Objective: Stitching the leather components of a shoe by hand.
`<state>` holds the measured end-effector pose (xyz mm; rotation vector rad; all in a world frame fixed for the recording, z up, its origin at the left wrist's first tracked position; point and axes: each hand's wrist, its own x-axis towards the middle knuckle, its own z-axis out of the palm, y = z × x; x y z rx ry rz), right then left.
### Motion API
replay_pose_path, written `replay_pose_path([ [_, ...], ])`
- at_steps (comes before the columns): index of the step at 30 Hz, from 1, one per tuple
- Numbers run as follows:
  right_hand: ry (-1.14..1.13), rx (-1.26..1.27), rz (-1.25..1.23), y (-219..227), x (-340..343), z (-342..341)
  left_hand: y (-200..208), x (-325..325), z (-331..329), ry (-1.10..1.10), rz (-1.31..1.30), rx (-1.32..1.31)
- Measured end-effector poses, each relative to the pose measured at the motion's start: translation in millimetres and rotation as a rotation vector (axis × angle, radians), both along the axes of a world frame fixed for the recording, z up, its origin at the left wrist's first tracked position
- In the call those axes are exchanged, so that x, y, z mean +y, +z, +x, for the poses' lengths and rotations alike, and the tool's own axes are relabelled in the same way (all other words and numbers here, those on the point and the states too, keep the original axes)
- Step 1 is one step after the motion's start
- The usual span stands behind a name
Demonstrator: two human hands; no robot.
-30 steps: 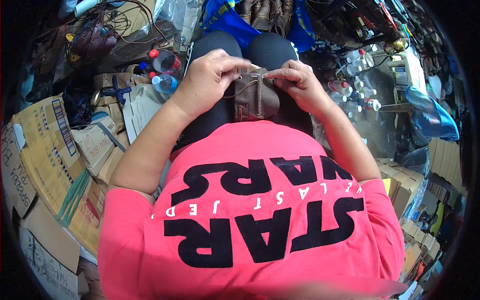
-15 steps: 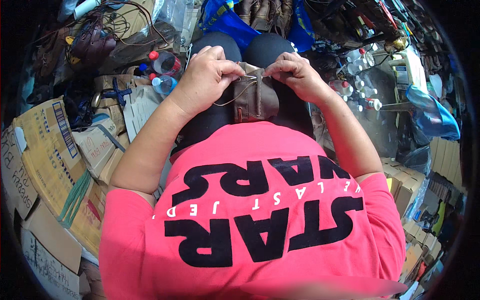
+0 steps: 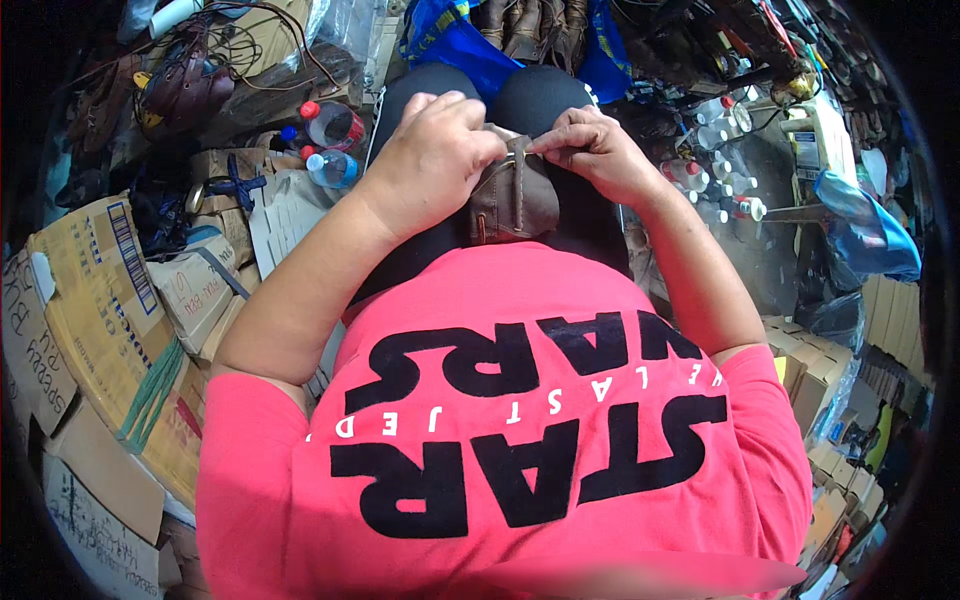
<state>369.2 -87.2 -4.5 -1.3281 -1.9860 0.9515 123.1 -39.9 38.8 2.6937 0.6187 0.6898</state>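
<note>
A brown leather shoe [image 3: 515, 195] rests on my lap, between my dark-trousered knees. My left hand [image 3: 432, 158] wraps over its left side and grips it. My right hand [image 3: 592, 150] pinches the top edge of the shoe with closed fingertips, just right of the left hand. A thin light strand runs across the leather near the fingertips. My pink shirt with black lettering fills the lower half of the view.
Flattened cardboard boxes [image 3: 95, 300] pile up at my left. Two plastic bottles [image 3: 330, 145] lie near my left knee. Several small white bottles [image 3: 715, 185] stand at the right, by a blue plastic bag [image 3: 865, 230]. More shoes in a blue bag [image 3: 525, 30] sit ahead.
Both hands have shifted slightly on the shoe; the right fingertips have closed in on its top edge. The shoe stays on my lap.
</note>
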Motion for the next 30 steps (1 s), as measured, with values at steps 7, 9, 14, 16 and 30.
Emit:
replay_pose_path([
  [7, 0.008, -0.013, 0.015, 2, -3, 3, -22, 18, -14, -0.063, -0.423, -0.059],
  [9, 0.008, -0.024, 0.032, 3, -4, 2, -22, 18, -19, -0.042, -0.44, -0.02],
  [14, -0.026, 0.042, -0.074, -4, -2, 1, -17, 24, -8, -0.027, -0.287, 0.025],
  [16, -0.035, 0.039, -0.049, -4, -3, -1, -15, 20, -2, -0.024, -0.25, 0.032],
  [30, -0.196, -0.135, 0.169, -3, -15, -19, -37, 1, 0, 0.209, -0.363, -0.084],
])
